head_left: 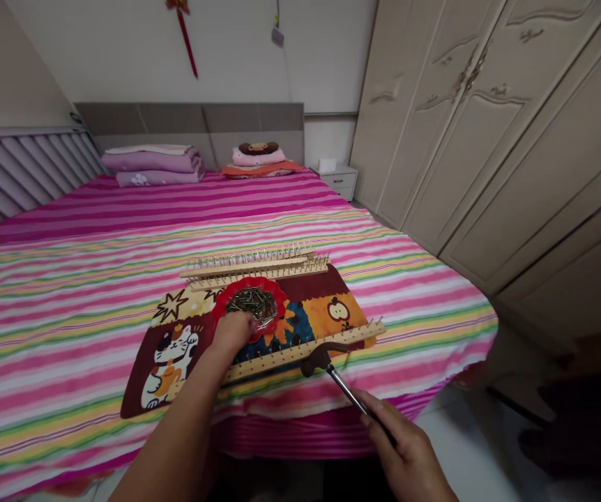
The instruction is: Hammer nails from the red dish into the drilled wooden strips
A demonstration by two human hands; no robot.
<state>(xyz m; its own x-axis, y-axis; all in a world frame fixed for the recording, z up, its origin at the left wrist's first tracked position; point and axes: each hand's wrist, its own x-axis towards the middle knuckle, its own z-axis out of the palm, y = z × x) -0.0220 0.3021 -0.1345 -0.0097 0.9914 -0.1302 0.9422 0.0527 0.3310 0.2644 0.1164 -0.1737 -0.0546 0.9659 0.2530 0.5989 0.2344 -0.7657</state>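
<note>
My right hand [402, 439] is wrapped round the handle of a claw hammer [346, 390], whose dark head lies over the front wooden strip [279, 357]. Small nails stand in a row along that strip. My left hand [235, 330] reaches into the near side of a red scalloped bowl [274, 289]. Its fingers are bent down and mostly hidden, so what they hold, if anything, does not show. Loose nails [253, 301] fill the bowl. Behind it lie more wooden strips [248, 268] studded with upright nails.
A patterned mat [143, 362] with a cartoon cat lies under the bowl, on a bed with a striped cover [60, 307]. Folded bedding [154, 166] sits by the headboard [175, 117]. A small nightstand [341, 183] and a tall wardrobe [436, 139] stand on the right.
</note>
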